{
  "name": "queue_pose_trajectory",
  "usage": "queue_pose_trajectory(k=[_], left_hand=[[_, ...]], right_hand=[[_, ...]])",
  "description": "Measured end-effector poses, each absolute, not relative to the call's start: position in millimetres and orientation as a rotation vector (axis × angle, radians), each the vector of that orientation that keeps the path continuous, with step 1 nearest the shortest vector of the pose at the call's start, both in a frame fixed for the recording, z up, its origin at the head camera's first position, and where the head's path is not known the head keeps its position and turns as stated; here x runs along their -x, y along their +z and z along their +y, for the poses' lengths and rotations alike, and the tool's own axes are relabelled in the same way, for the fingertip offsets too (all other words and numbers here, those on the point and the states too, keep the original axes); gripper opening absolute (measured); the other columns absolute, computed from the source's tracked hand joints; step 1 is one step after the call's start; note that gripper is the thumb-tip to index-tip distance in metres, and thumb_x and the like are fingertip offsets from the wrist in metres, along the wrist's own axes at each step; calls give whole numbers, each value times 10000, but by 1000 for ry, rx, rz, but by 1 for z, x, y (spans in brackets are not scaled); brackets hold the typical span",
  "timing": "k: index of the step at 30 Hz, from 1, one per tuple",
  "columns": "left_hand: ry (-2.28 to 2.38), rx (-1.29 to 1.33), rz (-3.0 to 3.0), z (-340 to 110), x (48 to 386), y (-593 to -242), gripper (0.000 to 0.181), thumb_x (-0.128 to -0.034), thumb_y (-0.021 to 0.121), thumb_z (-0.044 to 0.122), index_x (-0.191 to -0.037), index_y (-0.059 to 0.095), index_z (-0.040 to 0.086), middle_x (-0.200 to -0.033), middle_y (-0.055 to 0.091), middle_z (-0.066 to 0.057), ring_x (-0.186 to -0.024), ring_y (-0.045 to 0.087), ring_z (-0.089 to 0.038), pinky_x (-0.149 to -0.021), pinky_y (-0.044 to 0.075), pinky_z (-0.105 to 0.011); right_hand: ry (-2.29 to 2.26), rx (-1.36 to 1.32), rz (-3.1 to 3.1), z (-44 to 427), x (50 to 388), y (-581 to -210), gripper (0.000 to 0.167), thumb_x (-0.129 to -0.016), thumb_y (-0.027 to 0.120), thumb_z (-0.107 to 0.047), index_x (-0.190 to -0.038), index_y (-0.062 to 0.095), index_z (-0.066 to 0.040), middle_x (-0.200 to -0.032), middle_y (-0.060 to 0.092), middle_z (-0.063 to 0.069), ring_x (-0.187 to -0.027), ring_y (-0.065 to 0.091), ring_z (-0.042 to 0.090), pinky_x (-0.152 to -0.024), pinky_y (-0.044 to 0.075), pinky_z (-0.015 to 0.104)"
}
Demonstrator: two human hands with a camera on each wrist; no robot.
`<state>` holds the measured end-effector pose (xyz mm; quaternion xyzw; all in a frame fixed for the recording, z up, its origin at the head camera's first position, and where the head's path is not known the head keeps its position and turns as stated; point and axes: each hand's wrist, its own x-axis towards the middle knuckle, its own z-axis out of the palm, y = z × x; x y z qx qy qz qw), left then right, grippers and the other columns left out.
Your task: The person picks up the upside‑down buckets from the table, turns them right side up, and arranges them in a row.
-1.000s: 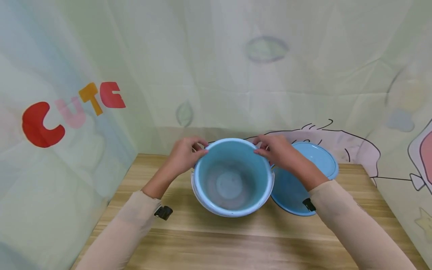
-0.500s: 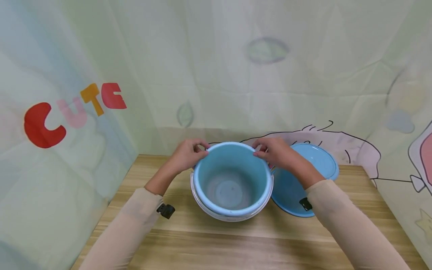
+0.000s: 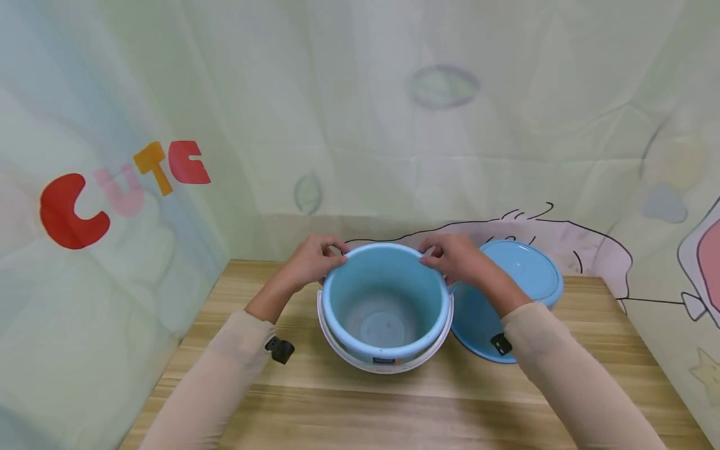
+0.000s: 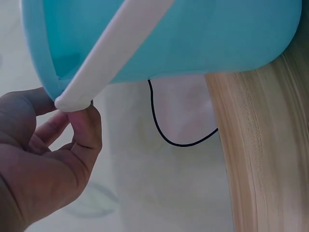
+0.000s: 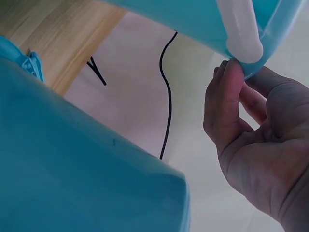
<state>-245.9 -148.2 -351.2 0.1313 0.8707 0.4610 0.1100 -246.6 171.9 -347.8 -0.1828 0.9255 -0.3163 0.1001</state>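
A light blue bucket [image 3: 388, 275] stands at mid-table in the head view, its mouth up and leaning towards me. My left hand [image 3: 314, 257] pinches its rim at the far left, thumb on the inner side and fingers outside. On the far right of the same rim, my right hand [image 3: 452, 255] pinches in the same way. The bucket's white handle [image 3: 374, 369] hangs down across its front. In the left wrist view the handle's end [image 4: 72, 99] sits close to my fingertips. Whether the bucket's base touches the table is hidden.
Right of the bucket stands another blue plastic vessel [image 3: 523, 269], apparently upside down and partly hidden by my right forearm. The wooden table [image 3: 315, 406] meets printed cloth [image 3: 360, 125] at the back and sides.
The bucket's far rim has dropped and its mouth looks flatter. Its handle now shows below the front rim, and a dark label has come into sight. Both hands lowered slightly, keeping hold.
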Motion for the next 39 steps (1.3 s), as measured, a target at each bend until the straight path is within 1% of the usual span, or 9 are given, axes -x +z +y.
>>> queue_pose_trajectory(k=[9,16,21,24,26,29,33,36,39], left_hand=[[1349,-347,2559,-150,253,-359,220,-1004,666,131,-1194,707,28,-894,686,-146,-667,654,-172,-544,586,-307],[1330,-312,2589,-146,253,-361,213,-1003,671,153,-1185,712,50,-890,657,-131,-665,631,-173,-534,566,-285],[1339,-301,2600,-146,254,-364,219,-1007,668,155,-1194,708,49,-913,677,-142,-657,635,-164,-531,563,-281],[1345,-305,2613,-147,254,-366,229,-1012,662,157,-1206,706,44,-937,701,-156,-679,655,-171,-550,571,-290],[1329,-317,2650,-147,252,-367,244,-1015,657,167,-1220,703,43,-963,715,-164,-729,674,-191,-594,586,-302],[1264,-340,2747,-147,246,-366,288,-1021,645,207,-1257,682,47,-1028,722,-173,-847,695,-247,-695,608,-353],[1197,-377,2856,-146,234,-366,402,-1015,644,265,-1353,615,50,-1218,684,-202,-1040,688,-338,-868,603,-464],[1211,-398,2882,-146,225,-365,501,-1007,656,296,-1430,550,49,-1374,600,-224,-1188,641,-402,-970,562,-534],[1227,-419,2902,-145,218,-365,602,-999,666,332,-1500,480,55,-1480,520,-230,-1325,556,-427,-1051,504,-576]], right_hand=[[-964,486,2728,168,247,-352,260,-999,695,-205,-1238,696,-104,-1085,736,155,-718,717,180,-621,626,329],[-935,472,2739,167,247,-351,254,-1005,684,-218,-1233,696,-106,-1067,733,148,-693,711,180,-625,621,316],[-925,466,2755,165,245,-351,270,-1006,685,-227,-1247,692,-106,-1079,733,154,-693,710,176,-624,619,306],[-909,468,2776,165,244,-352,290,-1008,682,-232,-1267,685,-103,-1091,732,158,-693,712,171,-618,616,292],[-898,472,2800,164,243,-353,304,-1011,678,-234,-1282,679,-98,-1097,729,159,-705,718,183,-622,617,296],[-868,508,2862,163,240,-355,345,-1015,668,-243,-1321,659,-83,-1130,729,164,-839,735,237,-693,635,349],[-872,517,2916,162,232,-357,487,-1019,656,-285,-1443,561,-66,-1307,679,194,-1137,689,356,-867,621,482],[-927,491,2919,161,223,-357,616,-1020,648,-327,-1540,441,-69,-1479,563,204,-1298,606,409,-950,572,562],[-1008,506,2914,163,214,-358,710,-1020,640,-364,-1597,340,-78,-1595,440,183,-1405,511,416,-1038,505,607]])
